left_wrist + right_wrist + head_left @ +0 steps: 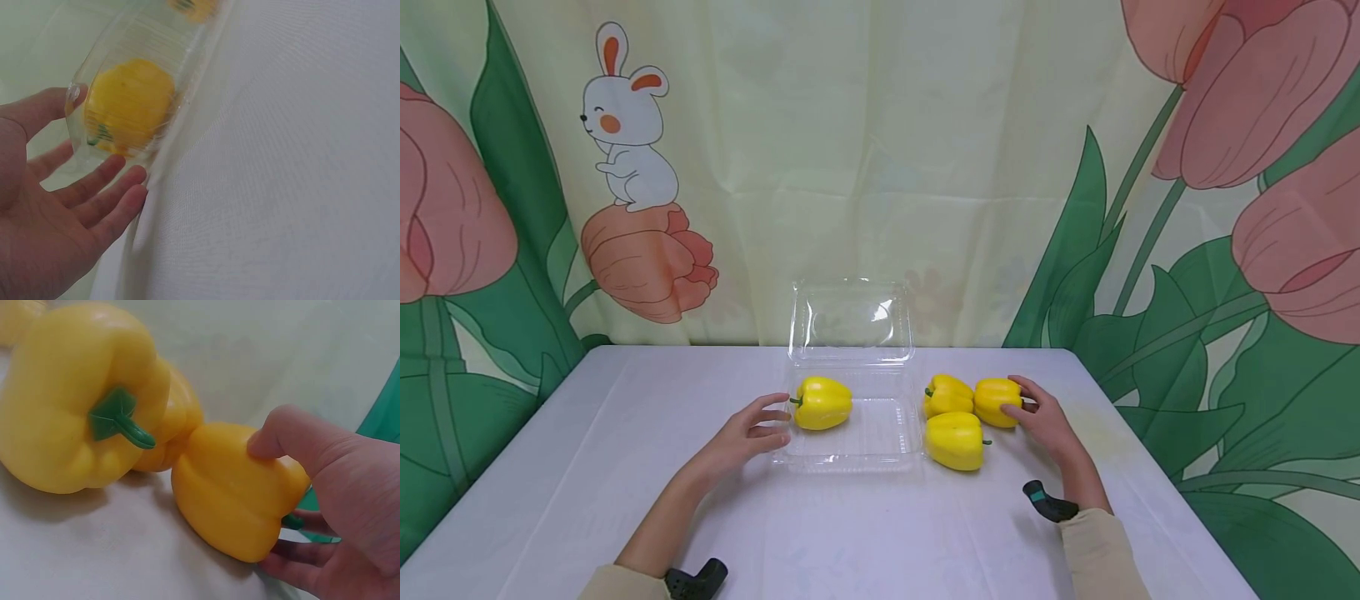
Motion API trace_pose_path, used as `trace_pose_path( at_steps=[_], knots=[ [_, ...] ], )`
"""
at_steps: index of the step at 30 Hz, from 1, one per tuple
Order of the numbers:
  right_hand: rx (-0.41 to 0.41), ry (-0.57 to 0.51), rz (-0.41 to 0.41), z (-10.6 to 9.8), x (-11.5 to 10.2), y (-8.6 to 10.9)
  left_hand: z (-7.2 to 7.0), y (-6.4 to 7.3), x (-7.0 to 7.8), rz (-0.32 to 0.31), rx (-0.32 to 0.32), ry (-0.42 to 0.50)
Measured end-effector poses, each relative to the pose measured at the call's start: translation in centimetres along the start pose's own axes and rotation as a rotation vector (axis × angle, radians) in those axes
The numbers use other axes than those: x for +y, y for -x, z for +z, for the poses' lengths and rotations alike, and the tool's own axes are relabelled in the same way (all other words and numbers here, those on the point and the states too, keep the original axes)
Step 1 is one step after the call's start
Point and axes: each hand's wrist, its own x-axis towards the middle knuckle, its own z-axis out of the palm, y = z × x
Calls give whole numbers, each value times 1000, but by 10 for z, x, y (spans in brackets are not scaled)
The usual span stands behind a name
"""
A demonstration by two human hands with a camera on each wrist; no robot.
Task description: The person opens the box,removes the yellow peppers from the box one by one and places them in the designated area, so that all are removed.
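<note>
My right hand point(1040, 414) holds the rightmost yellow bell pepper point(996, 402); the right wrist view shows the thumb pressed on its side and fingers beneath its green stem end. Two more yellow bell peppers sit close by, one behind left point(948, 395) and one in front point(953, 441). A clear plastic clamshell box point(880, 425) stands with its lid point(850, 321) raised at the back. Inside its left part lies another yellow bell pepper point(822, 403). At the box's left edge is my left hand point(752, 432), fingers spread loosely, with thumb and fingertips right at the plastic wall.
A white cloth point(865, 533) covers the table. Behind its far edge hangs a curtain point(955, 167) printed with tulips and a rabbit. Black devices are strapped at the left wrist point(697, 578) and the right wrist point(1049, 502).
</note>
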Motion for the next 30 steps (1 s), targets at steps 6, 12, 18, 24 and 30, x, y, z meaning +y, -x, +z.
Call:
trace_pose_path(
  at_steps=[6,12,18,24,30],
  knots=[
    [-38,-18,0,-3,-6,5,0,0,0,-4,3,0],
    [-54,-26,-2,-6,-11,9,0,-1,0,-7,4,-4],
    [-25,-23,-18,-9,-17,12,1,0,1,-15,9,-9],
    [28,-26,-54,-12,-22,16,1,0,1,-23,13,-8],
    [75,-17,-87,-14,-18,14,1,0,0,-23,9,-7]
  ],
)
